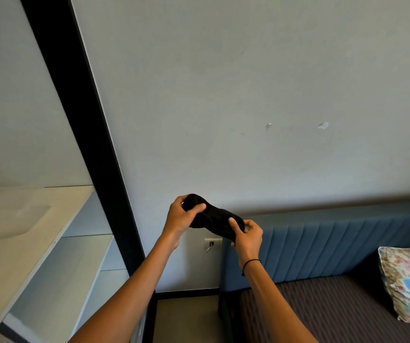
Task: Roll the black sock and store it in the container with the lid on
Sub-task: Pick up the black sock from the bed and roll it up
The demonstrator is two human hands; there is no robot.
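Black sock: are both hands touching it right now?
Touching. The head view shows the left hand gripping one end of the black sock, thumb on top, and the right hand pinching the other end.

A pale grey painted wall (223,95) (chipped in two small spots) fills most of the view, lit evenly. A black vertical post (80,120) edges white shelving (38,243) at left. At right, a blue ribbed upholstered headboard (335,243) backs a dark striped mattress (322,315) bearing a floral pillow (409,280). A white wall socket (213,243) sits low.
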